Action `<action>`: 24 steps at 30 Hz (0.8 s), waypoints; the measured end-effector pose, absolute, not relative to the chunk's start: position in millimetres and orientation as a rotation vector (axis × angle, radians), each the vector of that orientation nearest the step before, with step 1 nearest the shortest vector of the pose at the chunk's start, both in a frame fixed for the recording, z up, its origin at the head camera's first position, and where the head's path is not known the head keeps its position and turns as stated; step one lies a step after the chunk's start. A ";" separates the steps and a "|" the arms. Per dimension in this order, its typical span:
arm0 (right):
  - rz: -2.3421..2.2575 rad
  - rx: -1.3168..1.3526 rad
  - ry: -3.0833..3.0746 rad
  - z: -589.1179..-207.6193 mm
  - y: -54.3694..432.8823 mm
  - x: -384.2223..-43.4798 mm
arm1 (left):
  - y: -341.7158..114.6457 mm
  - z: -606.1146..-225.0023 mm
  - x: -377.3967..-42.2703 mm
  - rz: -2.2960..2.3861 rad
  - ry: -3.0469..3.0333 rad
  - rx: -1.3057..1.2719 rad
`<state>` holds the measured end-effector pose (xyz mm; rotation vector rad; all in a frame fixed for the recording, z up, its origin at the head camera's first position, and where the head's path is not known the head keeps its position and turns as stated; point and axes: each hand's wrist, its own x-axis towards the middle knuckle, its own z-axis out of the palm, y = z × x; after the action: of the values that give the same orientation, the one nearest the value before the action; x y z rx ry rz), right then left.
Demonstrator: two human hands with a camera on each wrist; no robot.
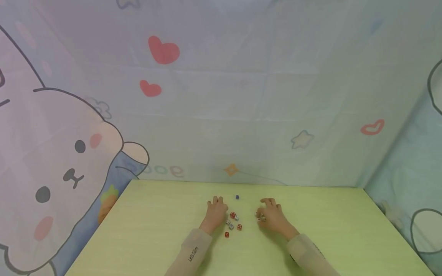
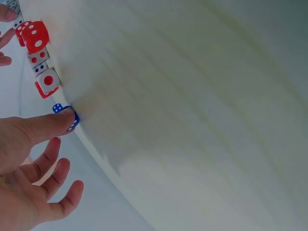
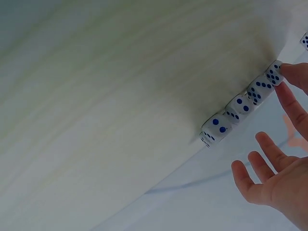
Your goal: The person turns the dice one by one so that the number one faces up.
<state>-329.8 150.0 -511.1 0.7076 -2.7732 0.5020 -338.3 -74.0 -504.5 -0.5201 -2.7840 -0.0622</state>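
Observation:
In the head view, my left hand [image 1: 215, 212] is low over the table, left of a loose cluster of dice. The left wrist view shows its thumb on a blue die [image 2: 73, 126] in a pinch, index finger hidden, the other fingers loosely bent. A second blue die [image 2: 57, 108] lies just beyond. My right hand [image 1: 273, 217] is right of the cluster. Its thumb and index finger pinch a white die [image 3: 274, 73] with blue pips, at the end of a row of similar white dice [image 3: 216, 128], as the right wrist view shows.
Between the hands lie red dice [image 1: 239, 227] and white dice [image 1: 231, 226], some close together. A lone blue die [image 1: 237, 197] sits farther back on the pale yellow-green table [image 1: 145, 230]. A printed curtain [image 1: 221, 96] hangs behind the table's back edge.

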 end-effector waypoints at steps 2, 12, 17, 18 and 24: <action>0.511 0.708 -2.770 -510.7 150.1 -329.9 | -74.0 -504.6 -338.9 -0.062 -2.777 -0.521; 0.530 0.709 -2.776 -509.7 148.2 -330.2 | -74.3 -504.2 -337.3 -0.028 -2.786 -0.519; 0.539 0.700 -2.792 -508.7 148.1 -329.3 | -73.8 -503.6 -337.0 -0.020 -2.793 -0.515; 0.533 0.701 -2.792 -508.6 148.2 -329.1 | -73.7 -503.4 -337.0 -0.025 -2.795 -0.515; 0.541 0.700 -2.784 -507.2 149.3 -327.3 | -73.9 -501.7 -336.3 -0.050 -2.797 -0.518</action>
<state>-327.3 149.3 -507.2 0.7001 -2.7841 0.5414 -336.3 -73.9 -501.7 -0.5177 -2.7967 -0.0504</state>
